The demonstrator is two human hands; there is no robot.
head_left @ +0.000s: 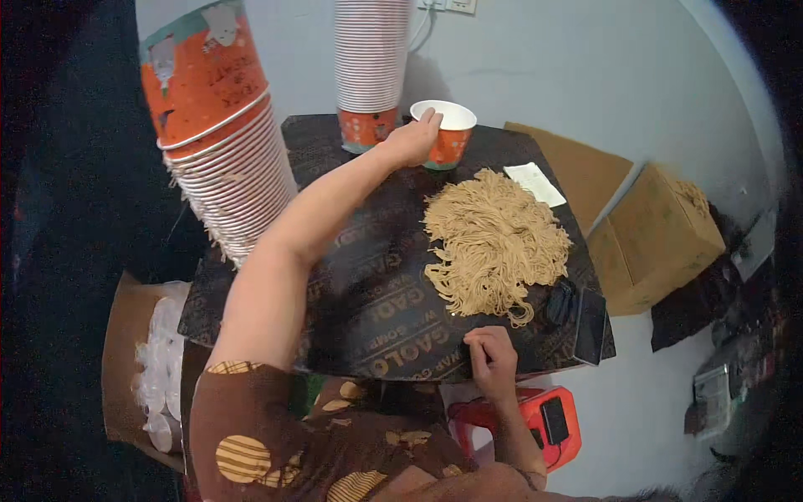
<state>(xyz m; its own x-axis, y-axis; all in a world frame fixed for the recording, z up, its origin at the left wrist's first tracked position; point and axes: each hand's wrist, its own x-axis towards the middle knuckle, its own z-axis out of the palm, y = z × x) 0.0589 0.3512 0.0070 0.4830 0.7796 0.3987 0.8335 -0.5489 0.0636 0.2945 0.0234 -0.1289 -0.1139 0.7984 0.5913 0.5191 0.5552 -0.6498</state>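
My left hand (411, 140) reaches across the dark table to a round paper tub (452, 149), orange with a white inside. Its fingers grip the tub's near left rim, and the tub stands upright near the back edge. Curled into a fist, my right hand (491, 356) rests at the table's front edge; I see nothing in it. Between the two hands lies a loose heap of tan strands (502, 243), like noodles or thread. Just left of the held tub rises a tall stack of nested paper tubs (370, 67), upside down.
Another tall, leaning tub stack (230, 159) stands at the left. A white paper (535, 184), a black phone (590, 326) and a dark coiled item (560, 301) lie on the right. Cardboard boxes (657, 234) and a red stool (569, 418) stand beside the table.
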